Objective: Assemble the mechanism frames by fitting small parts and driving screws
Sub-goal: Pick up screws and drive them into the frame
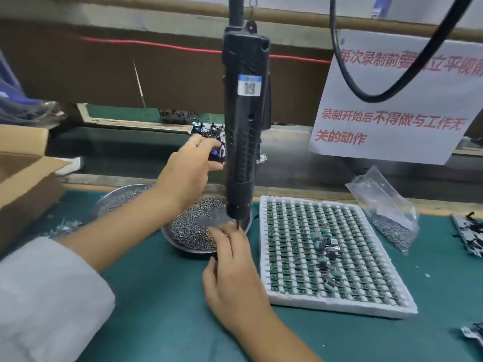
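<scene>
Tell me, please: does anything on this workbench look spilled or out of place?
Yes. Loose grey and teal parts lie jumbled on top of the white component tray, across its neat rows. A few small bits are scattered on the green mat, left of the screw dish.

Green bench: screw dishes, parts tray.

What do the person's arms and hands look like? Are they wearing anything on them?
No gloves: both hands are bare. The left hand has a thin ring on one finger, and its arm wears a loose pale grey-white sleeve pushed up near the elbow, so the forearm is bare. The right hand also seems to have a small ring, though it is blurry. Its forearm is bare too.
</scene>
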`<state>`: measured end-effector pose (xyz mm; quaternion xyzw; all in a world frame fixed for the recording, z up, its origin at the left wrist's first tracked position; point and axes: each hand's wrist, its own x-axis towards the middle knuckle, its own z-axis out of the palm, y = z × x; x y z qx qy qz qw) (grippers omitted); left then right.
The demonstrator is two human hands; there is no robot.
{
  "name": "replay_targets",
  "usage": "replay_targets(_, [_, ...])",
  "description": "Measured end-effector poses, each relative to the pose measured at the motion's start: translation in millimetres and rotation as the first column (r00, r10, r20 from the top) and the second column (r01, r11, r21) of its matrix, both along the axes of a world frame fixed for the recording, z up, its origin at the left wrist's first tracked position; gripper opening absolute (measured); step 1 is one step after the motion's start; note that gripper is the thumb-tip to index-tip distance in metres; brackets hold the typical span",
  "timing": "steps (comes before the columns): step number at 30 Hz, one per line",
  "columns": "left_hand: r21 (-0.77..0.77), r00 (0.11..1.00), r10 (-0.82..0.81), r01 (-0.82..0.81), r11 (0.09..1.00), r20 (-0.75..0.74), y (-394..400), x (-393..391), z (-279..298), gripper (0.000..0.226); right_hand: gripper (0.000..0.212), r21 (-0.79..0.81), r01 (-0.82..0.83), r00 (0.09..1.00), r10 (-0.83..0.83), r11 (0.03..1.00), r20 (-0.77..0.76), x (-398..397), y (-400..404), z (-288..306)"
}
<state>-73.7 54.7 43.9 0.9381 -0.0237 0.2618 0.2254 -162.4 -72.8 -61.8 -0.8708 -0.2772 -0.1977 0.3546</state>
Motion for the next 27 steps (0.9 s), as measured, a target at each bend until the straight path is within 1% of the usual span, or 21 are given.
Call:
replay_targets(1, [0.041, 0.999, -0.025, 0.023, 0.999, 0.049, 11, -18, 0, 0.031, 0.049, 0.009, -0.017, 0.999, 0.017, 1.000, -0.033, 0, 0, 0])
replay_targets(2, [0.033, 0.996, -0.056, 0.054, 0.998, 0.064, 22, -34, -4, 0.040, 0.048, 0.017, -0.022, 0.999, 0.023, 1.000, -0.049, 0, 0, 1])
replay_targets(3, [0.036, 0.995, -0.074, 0.072, 0.997, 0.064, 34, -52, -6, 0.043, 0.047, 0.036, -0.021, 0.998, 0.023, 0.999, -0.056, -2, 0, 1])
replay_targets(4, [0.046, 0.993, -0.083, 0.079, 0.996, 0.084, 42, -69, -7, 0.042, 0.044, 0.069, -0.020, 0.998, 0.023, 0.997, -0.051, -3, 1, 2])
replay_targets(7, [0.196, 0.995, -0.075, 0.060, 0.979, 0.069, 56, -124, -20, 0.038, 0.033, 0.205, -0.024, 0.999, 0.018, 0.978, 0.029, -5, 0, 4])
replay_targets(10, [0.202, 0.993, -0.112, 0.104, 0.974, 0.028, 61, -168, -38, 0.027, 0.023, 0.352, -0.099, 0.985, 0.040, 0.931, 0.171, -8, -7, 5])
replay_targets(12, [0.252, 0.985, -0.164, 0.148, 0.956, 0.044, 62, -190, -51, 0.024, 0.019, 0.415, -0.141, 0.972, 0.046, 0.899, 0.229, -11, -11, 6])
replay_targets(13, [0.300, 0.980, -0.191, 0.168, 0.939, 0.049, 63, -196, -57, 0.022, 0.017, 0.416, -0.167, 0.966, 0.063, 0.894, 0.251, -13, -13, 7])
replay_targets(14, [0.355, 0.975, -0.212, 0.177, 0.918, 0.063, 63, -201, -64, 0.027, 0.016, 0.388, -0.201, 0.958, 0.097, 0.900, 0.269, -14, -15, 8])
replay_targets(15, [0.401, 0.973, -0.222, 0.180, 0.898, 0.060, 62, -204, -70, 0.034, 0.016, 0.326, -0.245, 0.949, 0.156, 0.913, 0.276, -16, -17, 9])
replay_targets(16, [0.441, 0.970, -0.232, 0.180, 0.879, 0.066, 62, -205, -76, 0.037, 0.019, 0.231, -0.300, 0.935, 0.237, 0.926, 0.264, -18, -17, 10])
replay_targets(18, [0.478, 0.970, -0.241, 0.195, 0.857, 0.036, 63, -203, -85, 0.039, 0.034, -0.037, -0.395, 0.893, 0.394, 0.918, 0.220, -21, -17, 10])
replay_targets(19, [0.479, 0.969, -0.245, 0.209, 0.852, 0.013, 65, -202, -87, 0.041, 0.042, -0.170, -0.408, 0.875, 0.437, 0.897, 0.206, -22, -16, 9])
replay_targets(20, [0.467, 0.967, -0.253, 0.218, 0.857, 0.013, 68, -200, -89, 0.044, 0.046, -0.268, -0.405, 0.865, 0.462, 0.874, 0.197, -22, -14, 9])
replay_targets(21, [0.447, 0.966, -0.257, 0.220, 0.867, 0.022, 73, -197, -90, 0.046, 0.045, -0.330, -0.397, 0.860, 0.473, 0.856, 0.192, -22, -13, 8])
replay_targets(23, [0.386, 0.972, -0.225, 0.184, 0.904, 0.063, 86, -190, -89, 0.048, 0.040, -0.375, -0.389, 0.860, 0.477, 0.841, 0.179, -21, -11, 7])
replay_targets(24, [0.354, 0.978, -0.180, 0.133, 0.926, 0.104, 95, -185, -88, 0.045, 0.038, -0.374, -0.387, 0.866, 0.472, 0.843, 0.167, -21, -11, 7])
replay_targets(26, [0.320, 0.985, -0.035, -0.021, 0.947, 0.170, 113, -175, -87, 0.039, 0.036, -0.362, -0.377, 0.877, 0.454, 0.852, 0.155, -20, -11, 6])
replay_targets(27, [0.326, 0.984, 0.055, -0.109, 0.939, 0.171, 123, -169, -87, 0.038, 0.035, -0.354, -0.371, 0.882, 0.445, 0.858, 0.155, -20, -10, 6])
